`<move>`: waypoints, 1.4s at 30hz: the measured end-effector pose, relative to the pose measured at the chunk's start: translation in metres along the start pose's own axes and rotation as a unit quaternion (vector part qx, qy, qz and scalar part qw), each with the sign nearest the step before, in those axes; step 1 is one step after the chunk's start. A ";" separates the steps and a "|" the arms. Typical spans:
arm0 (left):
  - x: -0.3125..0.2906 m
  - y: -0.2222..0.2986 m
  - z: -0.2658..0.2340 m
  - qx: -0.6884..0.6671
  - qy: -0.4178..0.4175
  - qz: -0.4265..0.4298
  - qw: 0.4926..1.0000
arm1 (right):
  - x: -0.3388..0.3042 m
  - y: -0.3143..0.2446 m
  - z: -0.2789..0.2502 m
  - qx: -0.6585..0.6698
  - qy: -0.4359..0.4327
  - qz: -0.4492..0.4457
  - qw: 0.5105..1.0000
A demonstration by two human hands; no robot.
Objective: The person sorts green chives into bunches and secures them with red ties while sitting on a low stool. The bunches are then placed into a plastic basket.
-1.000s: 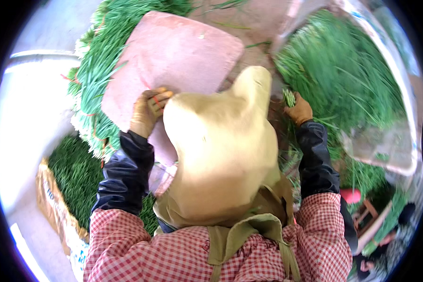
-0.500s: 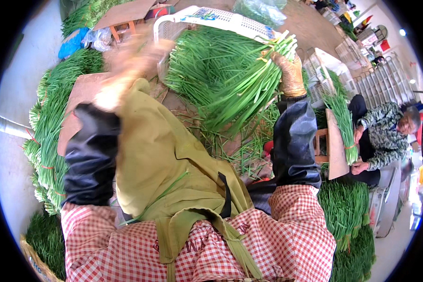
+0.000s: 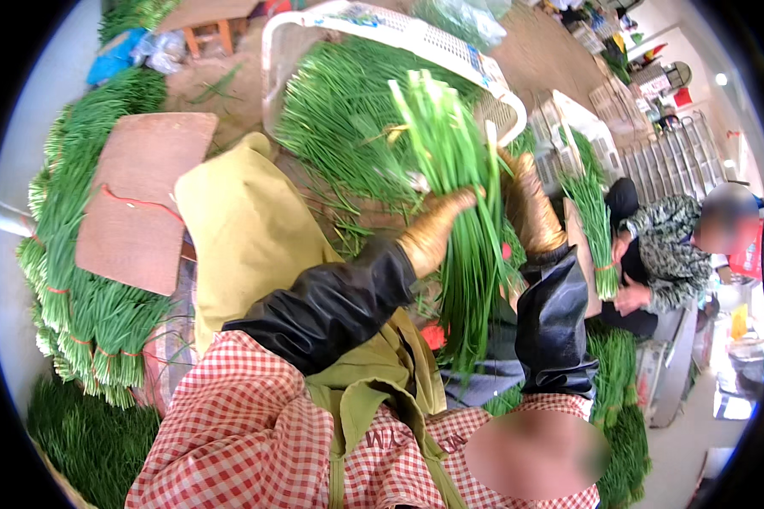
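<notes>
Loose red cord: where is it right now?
Head view, left side: the red cord lies on the pinkish board, stacked green bundles to its left.

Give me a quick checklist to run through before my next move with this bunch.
1. Left hand on the bunch: ok, its grip closes on the stalks from the left.
2. Right hand grip: cannot tell, the stalks hide its fingertips.
3. Pale ends level: not ok, they stand at differing heights.
4. Tie around the bunch: not ok, none shows.
5. Red tie at hand: ok, it lies across the board.
6. Crate stocked: ok, it holds many more stalks.
</notes>
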State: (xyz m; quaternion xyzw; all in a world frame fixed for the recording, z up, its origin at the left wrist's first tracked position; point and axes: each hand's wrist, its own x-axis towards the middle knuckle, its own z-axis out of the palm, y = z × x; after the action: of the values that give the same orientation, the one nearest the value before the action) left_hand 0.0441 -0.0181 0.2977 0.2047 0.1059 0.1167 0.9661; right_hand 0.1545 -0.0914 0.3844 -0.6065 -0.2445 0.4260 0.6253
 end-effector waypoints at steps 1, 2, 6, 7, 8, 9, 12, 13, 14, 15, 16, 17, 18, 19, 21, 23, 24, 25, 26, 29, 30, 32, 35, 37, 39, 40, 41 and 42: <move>0.005 0.000 -0.006 -0.041 -0.026 -0.013 0.999 | -0.003 0.008 -0.005 -0.037 -0.024 0.039 0.998; 0.013 0.001 -0.011 -0.072 -0.042 -0.024 0.996 | -0.010 0.014 -0.010 -0.101 0.049 0.060 0.992; 0.020 -0.002 -0.030 -0.083 0.039 -0.063 0.994 | 0.001 0.019 -0.016 -0.204 0.143 -0.123 0.961; 0.020 -0.002 -0.033 -0.086 0.014 -0.060 0.994 | 0.011 0.022 -0.014 -0.211 0.126 -0.104 0.964; 0.020 -0.002 -0.036 -0.090 -0.024 -0.057 0.994 | 0.021 0.022 -0.013 -0.208 0.099 -0.145 0.962; 0.019 -0.001 -0.040 -0.104 -0.079 -0.038 0.991 | 0.036 0.030 -0.009 -0.223 0.110 -0.146 0.958; 0.019 0.002 -0.053 0.000 -0.092 -0.022 0.996 | 0.060 0.043 -0.003 -0.409 0.237 -0.118 0.873; 0.021 0.002 -0.056 -0.017 -0.056 -0.063 0.996 | 0.068 0.046 -0.002 -0.423 0.263 -0.163 0.852; 0.026 0.004 -0.063 -0.107 -0.075 -0.117 0.985 | 0.078 0.048 0.000 -0.434 0.289 -0.230 0.822; 0.029 0.004 -0.065 -0.093 -0.055 -0.136 0.985 | 0.088 0.046 0.002 -0.449 0.271 -0.250 0.814; 0.032 0.003 -0.068 -0.091 -0.025 -0.123 0.988 | 0.101 0.045 0.004 -0.443 0.289 -0.262 0.808; 0.034 0.001 -0.068 -0.106 -0.039 -0.143 0.983 | 0.111 0.041 0.006 -0.385 0.254 -0.251 0.851; 0.036 0.001 -0.069 -0.113 -0.002 -0.180 0.977 | 0.120 0.038 0.007 -0.282 0.249 -0.207 0.903; 0.035 0.001 -0.068 -0.077 0.012 -0.165 0.983 | 0.130 0.035 0.010 -0.185 0.223 -0.218 0.932; 0.034 0.002 -0.066 -0.096 -0.025 -0.140 0.985 | 0.132 0.031 0.004 -0.418 0.148 -0.219 0.869; 0.031 0.007 -0.064 -0.114 -0.054 -0.124 0.984 | 0.114 0.034 -0.007 -0.310 0.110 -0.080 0.941; 0.030 0.010 -0.063 -0.104 -0.026 -0.136 0.985 | 0.098 0.036 -0.014 -0.175 0.046 0.085 0.980; 0.030 0.011 -0.063 -0.104 -0.015 -0.131 0.986 | 0.081 0.042 -0.019 -0.070 0.029 0.194 0.978; 0.030 0.012 -0.063 -0.119 -0.020 -0.099 0.988 | 0.062 0.049 -0.022 0.002 0.019 0.238 0.971; 0.032 -0.004 -0.061 -0.132 0.091 -0.136 0.978 | 0.016 0.066 -0.017 0.049 -0.043 0.377 0.924; 0.032 -0.013 -0.062 -0.129 0.164 -0.161 0.965 | 0.006 0.067 -0.016 0.070 -0.041 0.428 0.900; 0.027 -0.039 -0.064 -0.105 0.191 -0.143 0.966 | 0.002 0.072 -0.013 -0.104 -0.043 0.433 0.894; 0.030 -0.065 -0.082 -0.004 0.272 -0.240 0.932 | 0.024 0.087 -0.022 -0.096 0.003 0.633 0.768; 0.031 -0.073 -0.100 -0.142 0.236 -0.328 0.903 | 0.046 0.110 -0.037 -0.060 -0.043 0.660 0.747; 0.036 -0.074 -0.120 -0.194 0.244 -0.389 0.867 | 0.067 0.139 -0.054 -0.066 -0.058 0.730 0.678; 0.040 -0.073 -0.129 -0.248 0.255 -0.444 0.823 | 0.075 0.154 -0.061 -0.059 -0.069 0.730 0.678; 0.041 -0.072 -0.137 -0.326 0.241 -0.446 0.798 | 0.081 0.169 -0.066 -0.030 -0.085 0.734 0.673; 0.046 -0.072 -0.142 -0.362 0.222 -0.450 0.785 | 0.085 0.180 -0.071 0.023 -0.112 0.740 0.663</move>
State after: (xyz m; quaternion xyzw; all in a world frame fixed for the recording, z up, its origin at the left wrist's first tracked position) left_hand 0.0647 -0.0171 0.1339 -0.2627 0.3473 -0.2598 0.8619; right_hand 0.2143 -0.0774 0.1817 -0.5209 0.2261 0.8187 0.0855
